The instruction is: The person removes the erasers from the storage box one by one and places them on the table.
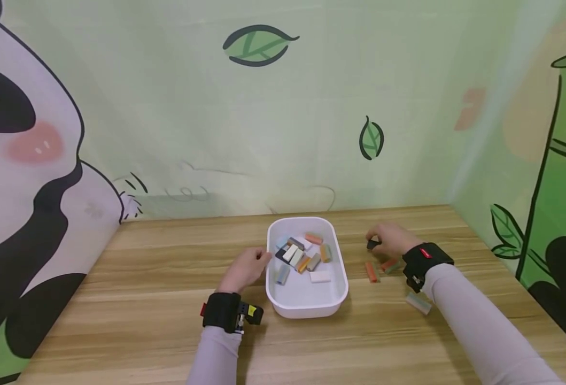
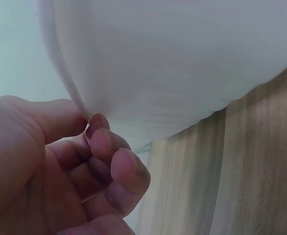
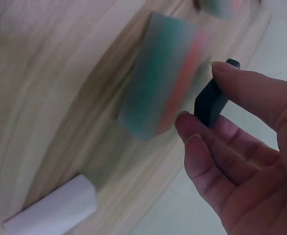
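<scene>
A white plastic tub point(image 1: 307, 309) stands on the wooden table with several small erasers in it, among them a white eraser point(image 1: 320, 277) and a black one partly covered. At the tub's left side my left hand point(image 1: 245, 269) pinches the rim between thumb and fingers; the left wrist view shows the tub wall point(image 2: 173, 63) close up. To the right of the tub, my right hand point(image 1: 392, 239) holds a small black eraser point(image 3: 212, 100) between thumb and fingertips, above the table. Below it in the right wrist view lies a green-and-orange striped eraser point(image 3: 163, 78), somewhat blurred.
Near the right hand on the table lie an orange striped eraser point(image 1: 371, 271), another reddish one point(image 1: 389, 264) and a pale grey eraser point(image 1: 418, 303). Behind the wooden table point(image 1: 157, 299) hangs a printed backdrop point(image 1: 283, 133) with a panda and leaves.
</scene>
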Demonstrator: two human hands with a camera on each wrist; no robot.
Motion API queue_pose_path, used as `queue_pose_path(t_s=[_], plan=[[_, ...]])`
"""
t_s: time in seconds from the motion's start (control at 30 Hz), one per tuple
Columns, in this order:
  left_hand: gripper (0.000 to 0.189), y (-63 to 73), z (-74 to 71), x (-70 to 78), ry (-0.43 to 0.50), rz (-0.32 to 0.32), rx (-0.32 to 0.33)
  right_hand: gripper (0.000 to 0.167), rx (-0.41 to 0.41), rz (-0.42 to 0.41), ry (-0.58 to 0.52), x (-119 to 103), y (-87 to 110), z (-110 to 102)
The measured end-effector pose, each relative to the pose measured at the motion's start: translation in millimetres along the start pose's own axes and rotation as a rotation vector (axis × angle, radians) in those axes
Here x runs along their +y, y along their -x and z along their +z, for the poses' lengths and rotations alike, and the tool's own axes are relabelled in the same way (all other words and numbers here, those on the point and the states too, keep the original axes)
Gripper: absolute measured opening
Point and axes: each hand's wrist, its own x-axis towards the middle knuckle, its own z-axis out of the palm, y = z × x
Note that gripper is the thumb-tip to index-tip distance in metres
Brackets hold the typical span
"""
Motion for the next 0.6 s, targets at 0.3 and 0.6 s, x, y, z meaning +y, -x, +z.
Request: queue_pose_path(t_s=[0.3, 0.6], plan=[[0.030, -1.6, 0.7, -0.7, 0.010, -0.010, -0.007, 0.026, -0.053, 0.079, -0.082, 14, -4.3, 10], [0.030, -1.1, 0.9, -1.0, 0.000, -0.010, -0.005, 0.031, -0.039, 0.090, -0.119, 18, -4.9, 15]])
